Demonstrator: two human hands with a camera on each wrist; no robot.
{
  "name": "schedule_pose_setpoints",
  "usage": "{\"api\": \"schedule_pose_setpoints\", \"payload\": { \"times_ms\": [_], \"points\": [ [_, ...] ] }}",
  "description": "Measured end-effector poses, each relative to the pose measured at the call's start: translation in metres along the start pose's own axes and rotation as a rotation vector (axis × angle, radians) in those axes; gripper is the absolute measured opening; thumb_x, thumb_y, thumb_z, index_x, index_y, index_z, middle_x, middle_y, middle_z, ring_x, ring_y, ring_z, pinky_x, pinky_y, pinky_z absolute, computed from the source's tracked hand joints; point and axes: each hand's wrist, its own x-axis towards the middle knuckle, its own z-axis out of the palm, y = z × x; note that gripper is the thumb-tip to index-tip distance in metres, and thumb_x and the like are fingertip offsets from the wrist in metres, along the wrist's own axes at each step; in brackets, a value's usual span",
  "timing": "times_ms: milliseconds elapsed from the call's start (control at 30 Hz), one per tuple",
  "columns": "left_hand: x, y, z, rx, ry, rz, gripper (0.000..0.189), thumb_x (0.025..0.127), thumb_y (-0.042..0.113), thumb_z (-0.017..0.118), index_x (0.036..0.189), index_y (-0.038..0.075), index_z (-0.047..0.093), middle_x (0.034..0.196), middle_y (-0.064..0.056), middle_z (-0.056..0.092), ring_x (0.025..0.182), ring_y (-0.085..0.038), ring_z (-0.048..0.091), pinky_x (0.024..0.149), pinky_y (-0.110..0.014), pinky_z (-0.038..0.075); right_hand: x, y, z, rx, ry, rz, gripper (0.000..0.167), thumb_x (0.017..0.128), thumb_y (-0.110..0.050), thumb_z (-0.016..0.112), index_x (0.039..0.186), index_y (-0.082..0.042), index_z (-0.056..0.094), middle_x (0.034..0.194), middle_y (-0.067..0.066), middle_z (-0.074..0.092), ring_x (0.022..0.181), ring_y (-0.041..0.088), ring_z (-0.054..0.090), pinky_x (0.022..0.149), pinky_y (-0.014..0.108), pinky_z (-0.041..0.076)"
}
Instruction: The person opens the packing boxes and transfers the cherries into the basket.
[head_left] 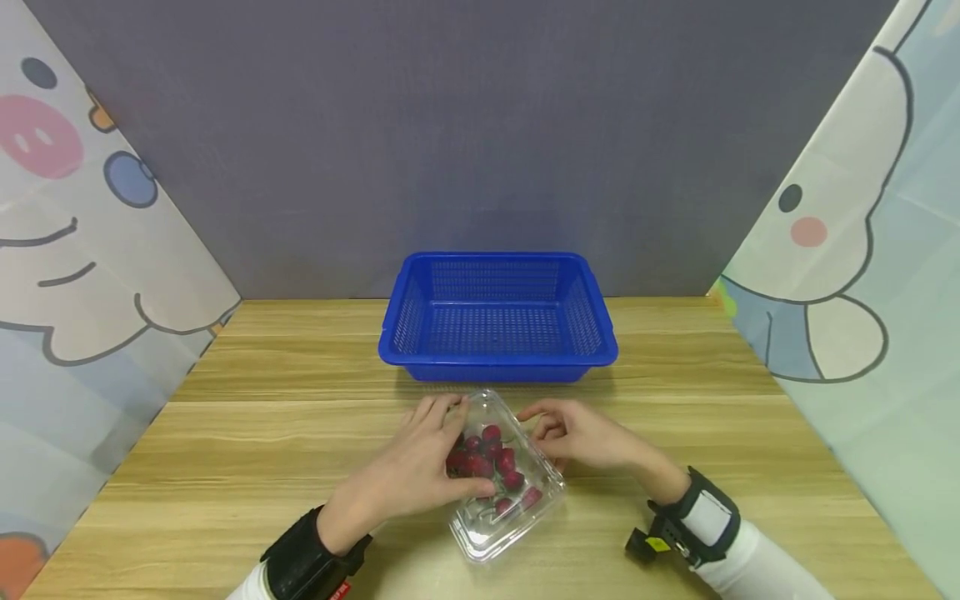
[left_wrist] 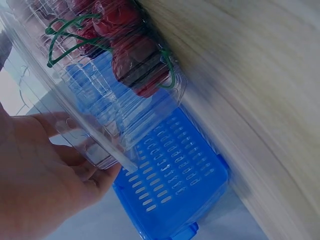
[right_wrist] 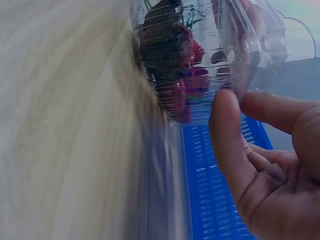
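A clear plastic clamshell box (head_left: pixel 486 540) lies at an angle on the table, with several dark red cherries (head_left: pixel 480 465) inside. Green stems show on the cherries (left_wrist: pixel 137 62) in the left wrist view. My left hand (head_left: pixel 412 471) grips the box from the left, its thumb across the lid and its fingers at the far edge. On the other side, my right hand (head_left: pixel 581 433) has thumb and index finger at the box's right rim. In the right wrist view these fingertips (right_wrist: pixel 226 102) pinch at the rim, with the other fingers curled below.
Behind the box stands a blue perforated plastic basket (head_left: pixel 495 371) on the wooden table (head_left: pixel 262 400). A grey panel (head_left: pixel 480 125) rises at the back. Cartoon-printed sheets (head_left: pixel 847 275) flank the table on both sides.
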Motion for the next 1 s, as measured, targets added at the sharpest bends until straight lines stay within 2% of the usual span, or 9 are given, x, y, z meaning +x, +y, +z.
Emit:
{"api": "schedule_pose_setpoints", "payload": {
  "times_ms": [200, 400, 567, 733, 800, 867, 1000],
  "points": [
    [0.002, -0.001, 0.002, -0.011, 0.009, 0.011, 0.107, 0.083, 0.067, 0.074, 0.153, -0.007, 0.04, 0.153, -0.018, 0.041, 0.136, -0.031, 0.038, 0.114, -0.053, 0.034, 0.003, 0.004, 0.003, 0.061, -0.014, 0.022, 0.037, 0.097, -0.002, 0.064, 0.131, 0.011, 0.057, 0.096, 0.01, 0.07, 0.069, 0.019, 0.067, 0.056, 0.036, 0.06],
    [0.004, -0.006, 0.001, -0.074, 0.044, -0.007, 0.083, 0.096, 0.054, 0.067, 0.15, -0.006, 0.045, 0.148, -0.018, 0.045, 0.134, -0.032, 0.041, 0.111, -0.054, 0.037, 0.003, 0.006, 0.004, 0.135, -0.026, 0.02, 0.037, 0.096, 0.0, 0.062, 0.13, 0.013, 0.055, 0.098, 0.012, 0.067, 0.069, 0.017, 0.065, 0.053, 0.032, 0.058],
    [0.01, -0.008, 0.002, -0.084, 0.097, -0.02, 0.073, 0.099, 0.048, 0.067, 0.148, -0.004, 0.05, 0.144, -0.02, 0.049, 0.133, -0.036, 0.044, 0.108, -0.059, 0.037, 0.005, 0.006, 0.006, 0.195, -0.046, 0.016, 0.038, 0.094, 0.002, 0.064, 0.129, 0.013, 0.053, 0.099, 0.013, 0.065, 0.067, 0.015, 0.064, 0.052, 0.029, 0.057],
    [0.016, -0.011, 0.005, -0.106, 0.066, -0.041, 0.075, 0.1, 0.05, 0.064, 0.148, -0.005, 0.048, 0.142, -0.02, 0.051, 0.133, -0.035, 0.047, 0.11, -0.055, 0.04, 0.005, 0.006, 0.008, 0.215, -0.054, 0.015, 0.038, 0.094, 0.002, 0.065, 0.129, 0.012, 0.054, 0.098, 0.013, 0.065, 0.065, 0.015, 0.064, 0.05, 0.029, 0.057],
    [0.018, -0.012, 0.006, -0.128, 0.055, -0.046, 0.072, 0.1, 0.048, 0.065, 0.147, -0.005, 0.05, 0.136, -0.019, 0.053, 0.127, -0.034, 0.049, 0.106, -0.053, 0.043, 0.005, 0.006, 0.008, 0.218, -0.051, 0.019, 0.038, 0.094, 0.002, 0.065, 0.129, 0.012, 0.054, 0.098, 0.013, 0.064, 0.065, 0.014, 0.064, 0.05, 0.029, 0.057],
    [0.021, -0.013, 0.006, -0.143, 0.047, -0.054, 0.068, 0.099, 0.046, 0.068, 0.143, -0.004, 0.054, 0.125, -0.016, 0.055, 0.115, -0.029, 0.05, 0.097, -0.048, 0.047, 0.005, 0.006, 0.009, 0.218, -0.046, 0.023, 0.038, 0.094, 0.002, 0.065, 0.129, 0.012, 0.054, 0.098, 0.014, 0.064, 0.065, 0.014, 0.064, 0.05, 0.03, 0.057],
    [0.025, -0.013, 0.005, -0.162, 0.052, -0.075, 0.061, 0.096, 0.044, 0.072, 0.133, -0.002, 0.061, 0.107, -0.01, 0.052, 0.097, -0.021, 0.043, 0.081, -0.04, 0.044, 0.004, 0.005, 0.009, 0.213, -0.035, 0.031, 0.038, 0.094, 0.002, 0.065, 0.129, 0.011, 0.054, 0.097, 0.014, 0.064, 0.064, 0.014, 0.064, 0.049, 0.03, 0.057]
  ]
}}
